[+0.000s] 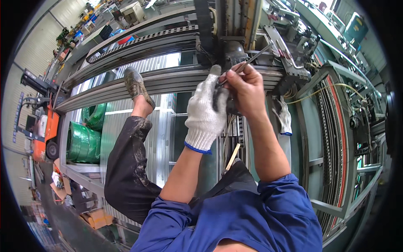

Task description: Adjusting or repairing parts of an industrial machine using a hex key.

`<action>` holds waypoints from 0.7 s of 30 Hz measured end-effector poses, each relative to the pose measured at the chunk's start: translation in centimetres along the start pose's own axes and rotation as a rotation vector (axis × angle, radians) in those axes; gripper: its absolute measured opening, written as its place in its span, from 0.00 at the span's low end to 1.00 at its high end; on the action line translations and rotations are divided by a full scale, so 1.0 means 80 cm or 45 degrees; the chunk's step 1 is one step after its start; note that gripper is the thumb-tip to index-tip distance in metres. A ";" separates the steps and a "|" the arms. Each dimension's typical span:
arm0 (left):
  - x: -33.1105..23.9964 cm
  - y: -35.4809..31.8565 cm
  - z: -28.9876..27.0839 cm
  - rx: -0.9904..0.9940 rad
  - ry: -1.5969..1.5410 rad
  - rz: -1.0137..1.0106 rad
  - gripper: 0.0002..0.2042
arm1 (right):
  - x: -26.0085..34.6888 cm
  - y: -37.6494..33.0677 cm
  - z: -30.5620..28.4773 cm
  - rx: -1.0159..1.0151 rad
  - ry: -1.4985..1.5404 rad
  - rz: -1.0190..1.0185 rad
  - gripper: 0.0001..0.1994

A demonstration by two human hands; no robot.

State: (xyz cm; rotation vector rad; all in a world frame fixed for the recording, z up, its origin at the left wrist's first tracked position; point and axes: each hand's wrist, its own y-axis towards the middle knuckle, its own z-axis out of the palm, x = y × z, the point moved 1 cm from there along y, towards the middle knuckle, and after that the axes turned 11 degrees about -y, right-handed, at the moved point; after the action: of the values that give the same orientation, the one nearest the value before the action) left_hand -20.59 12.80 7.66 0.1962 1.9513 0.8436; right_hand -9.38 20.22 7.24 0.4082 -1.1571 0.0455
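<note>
My bare right hand [247, 90] pinches a thin metal rod [261, 53] between thumb and fingers. The rod slants up to the right, and its lower end runs to my left hand [205, 109]. That hand wears a white knitted glove with a blue cuff and grey fingertips. Its fingers close around the rod's lower end, partly hidden by the glove. Just beyond both hands sits a dark cylindrical motor-like part [235, 52] on the machine. A second white glove [285, 117] lies to the right of my right forearm.
Long metal rails [168, 82] cross in front of me, with my left shoe [135, 84] on them. Green wrapped rolls [84, 142] and an orange forklift [51, 134] are at left. A pale wooden stick [233, 156] stands near my leg. A metal frame with cable tracks [331, 143] rises at right.
</note>
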 end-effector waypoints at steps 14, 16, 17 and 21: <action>0.238 -0.055 -0.033 -0.502 -0.173 -0.775 0.16 | 0.012 0.172 -0.050 -0.156 -1.082 -0.139 0.05; 0.242 -0.065 -0.022 -0.496 -0.375 -0.952 0.17 | 0.013 0.179 -0.063 -0.135 -0.965 -0.193 0.06; 0.228 -0.053 -0.016 -0.527 -0.608 -0.948 0.19 | 0.017 0.175 -0.062 -0.116 -0.922 -0.235 0.07; 0.158 0.043 -0.023 -0.344 -0.697 -0.676 0.27 | 0.027 0.151 -0.041 0.273 -0.753 -0.216 0.08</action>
State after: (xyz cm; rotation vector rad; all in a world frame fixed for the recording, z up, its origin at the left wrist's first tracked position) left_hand -29.44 20.33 1.27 -0.2271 1.2708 0.6046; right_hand -8.55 32.13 11.62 0.7401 -1.7014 -0.1078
